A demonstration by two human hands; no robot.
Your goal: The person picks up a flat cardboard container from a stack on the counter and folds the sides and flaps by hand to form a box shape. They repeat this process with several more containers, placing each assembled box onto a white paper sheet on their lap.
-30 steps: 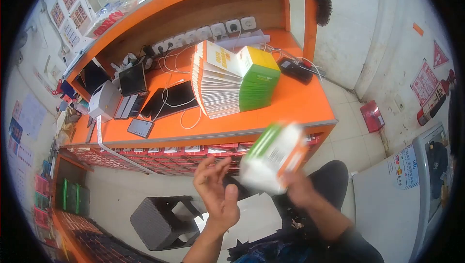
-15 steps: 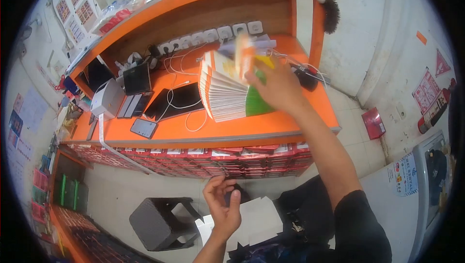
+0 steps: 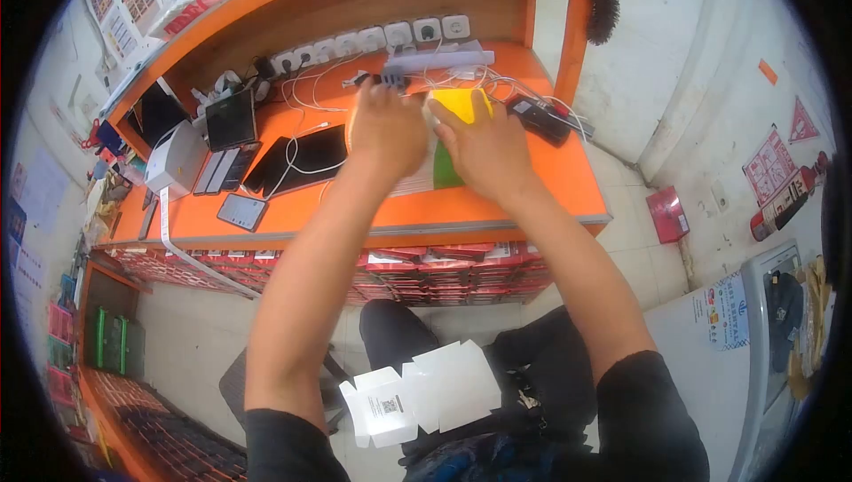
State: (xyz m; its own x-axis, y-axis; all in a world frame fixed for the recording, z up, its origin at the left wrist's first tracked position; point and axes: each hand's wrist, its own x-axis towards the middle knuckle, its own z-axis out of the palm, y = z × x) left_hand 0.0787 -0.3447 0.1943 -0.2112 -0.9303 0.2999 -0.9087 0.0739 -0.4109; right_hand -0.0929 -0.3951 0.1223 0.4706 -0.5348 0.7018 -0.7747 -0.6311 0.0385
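On orange desk (image 3: 568,191), carton stack (image 3: 447,169) sits under both hands, mostly hidden. Right hand (image 3: 486,152) lies on its yellow-green end, thumb and forefinger apart; can't tell if it's gripping. Left hand (image 3: 390,134) curled at the stack's left part, hold unclear too. Left of grip: dark tablet (image 3: 311,155), phone (image 3: 241,212). Right: black device (image 3: 538,120). Below, over lap: unfolded white carton (image 3: 451,384).
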